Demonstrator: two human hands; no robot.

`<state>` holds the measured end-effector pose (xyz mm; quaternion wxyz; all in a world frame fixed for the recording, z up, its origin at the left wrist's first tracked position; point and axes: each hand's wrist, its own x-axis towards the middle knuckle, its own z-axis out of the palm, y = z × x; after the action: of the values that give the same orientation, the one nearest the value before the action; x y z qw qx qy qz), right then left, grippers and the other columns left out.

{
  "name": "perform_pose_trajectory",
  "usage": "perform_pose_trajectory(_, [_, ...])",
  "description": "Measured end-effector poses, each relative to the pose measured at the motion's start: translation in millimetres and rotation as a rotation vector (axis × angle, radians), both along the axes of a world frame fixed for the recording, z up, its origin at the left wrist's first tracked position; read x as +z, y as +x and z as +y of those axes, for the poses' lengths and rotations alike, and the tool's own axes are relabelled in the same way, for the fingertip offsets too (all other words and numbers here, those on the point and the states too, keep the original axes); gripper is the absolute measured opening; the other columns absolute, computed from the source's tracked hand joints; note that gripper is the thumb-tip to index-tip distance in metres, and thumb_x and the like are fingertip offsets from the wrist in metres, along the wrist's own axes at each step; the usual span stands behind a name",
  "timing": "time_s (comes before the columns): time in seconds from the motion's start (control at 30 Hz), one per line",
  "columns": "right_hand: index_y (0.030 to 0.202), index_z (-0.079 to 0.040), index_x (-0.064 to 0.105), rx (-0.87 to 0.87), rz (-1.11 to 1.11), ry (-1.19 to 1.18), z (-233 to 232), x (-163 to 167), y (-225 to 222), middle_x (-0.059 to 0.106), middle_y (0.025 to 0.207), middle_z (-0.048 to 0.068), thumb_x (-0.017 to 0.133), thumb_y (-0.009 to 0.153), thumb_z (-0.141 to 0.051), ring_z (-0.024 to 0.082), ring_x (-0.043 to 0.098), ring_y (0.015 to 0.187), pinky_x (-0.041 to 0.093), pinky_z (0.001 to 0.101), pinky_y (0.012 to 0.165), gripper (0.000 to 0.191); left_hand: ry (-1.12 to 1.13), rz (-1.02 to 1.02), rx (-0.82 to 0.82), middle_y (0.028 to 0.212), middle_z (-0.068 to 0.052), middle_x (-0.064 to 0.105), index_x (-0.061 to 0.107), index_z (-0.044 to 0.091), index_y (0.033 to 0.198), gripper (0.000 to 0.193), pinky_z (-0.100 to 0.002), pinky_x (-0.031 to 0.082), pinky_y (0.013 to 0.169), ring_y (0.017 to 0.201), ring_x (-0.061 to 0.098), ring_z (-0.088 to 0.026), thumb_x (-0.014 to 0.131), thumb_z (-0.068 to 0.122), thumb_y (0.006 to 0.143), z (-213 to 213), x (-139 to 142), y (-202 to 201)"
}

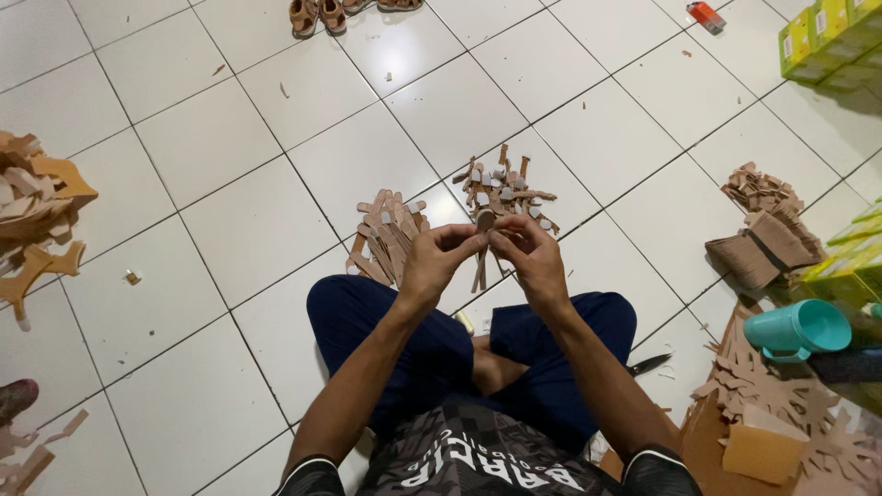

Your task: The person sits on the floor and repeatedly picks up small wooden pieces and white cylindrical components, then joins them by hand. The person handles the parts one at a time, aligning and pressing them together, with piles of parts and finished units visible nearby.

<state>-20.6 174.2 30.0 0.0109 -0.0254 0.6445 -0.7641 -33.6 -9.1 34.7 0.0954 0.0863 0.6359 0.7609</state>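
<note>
I sit cross-legged on a white tiled floor. My left hand and my right hand meet in front of me and together pinch a thin brown strap piece that hangs down between them. Just beyond my hands lie two heaps of similar brown strips: one stacked pile on the left and one scattered pile with small white tabs on the right.
Brown cut-outs lie at the left edge. Bundled brown pieces and scraps sit at the right, with a teal cup, a knife, a cardboard block and yellow-green boxes. Sandals rest at the top.
</note>
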Motion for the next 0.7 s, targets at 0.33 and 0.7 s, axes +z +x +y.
perform_pose_trajectory(0.33, [0.121, -0.002, 0.067, -0.001, 0.197, 0.546, 8, 2, -2, 0.076, 0.105, 0.010, 0.058, 0.105, -0.018, 0.018, 0.075, 0.093, 0.062, 0.0300, 0.078, 0.025, -0.150, -0.029, 0.074, 0.086, -0.007, 0.075, 0.074, -0.001, 0.107, 0.025, -0.026, 0.058, 0.072, 0.077, 0.069, -0.011, 0.071, 0.021, 0.096, -2, -11, 2])
perform_pose_trajectory(0.7, [0.112, -0.001, 0.074, -0.018, 0.279, 0.618, 11, 3, 0, 0.074, 0.087, 0.007, 0.069, 0.099, -0.013, 0.013, 0.067, 0.070, 0.053, 0.0258, 0.060, 0.018, -0.047, -0.009, 0.125, 0.094, -0.008, 0.076, 0.073, -0.002, 0.111, 0.026, -0.025, 0.060, 0.077, 0.084, 0.072, -0.012, 0.073, 0.019, 0.095, 18, -13, 5])
